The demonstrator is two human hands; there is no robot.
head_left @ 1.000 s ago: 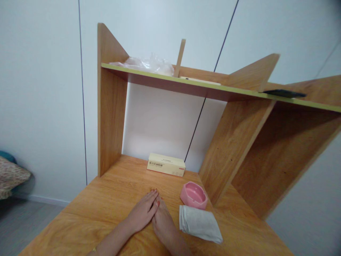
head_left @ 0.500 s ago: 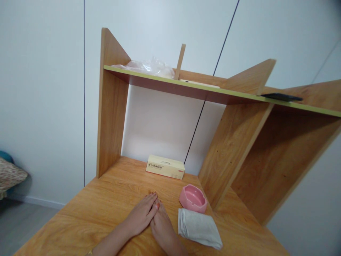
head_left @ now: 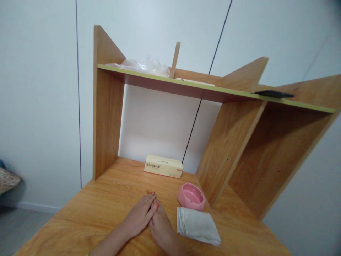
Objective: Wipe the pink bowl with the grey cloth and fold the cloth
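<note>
Folded grey cloth (head_left: 197, 225): flat on the desk (head_left: 106, 199), front-right, just beside the right hand (head_left: 160, 224). Thin strip of bare wood btw. the two, so apart as far as can be told. Just behind the cloth's far edge: pink ashtray (head_left: 191, 195), upright, looks empty.

Step in hand, by judgement: rest pose, nothing begun.
- Right hand: flat, palm down, fingers straight & together, holding nothing.
- Left hand (head_left: 140, 216): likewise flat & open, gripping nothing. Angled in from the left w/ fingertips laid over the right hand's fingertips (red-painted nails showing).

Any take-up of the cloth prob. calls for parting the hands first. Then a short shift of the right hand to the right, fingers curling under the near edge. Soft fabric, so likely to fall open if lifted by one corner. Ashtray close behind, so worth keeping any reach low & short.

Further out:
- Cream box (head_left: 163, 166) w/ printed text, lying at the back of the desk by the white wall, well apart from both hands.
- Slanting wooden divider (head_left: 229, 149), just right of the ashtray.
- Overhead, shelf (head_left: 186, 86) w/ a clear plastic bag (head_left: 144, 65) at its left end.
- Dark flat object (head_left: 274, 94) toward the shelf's right end, too small to tell what.
</note>
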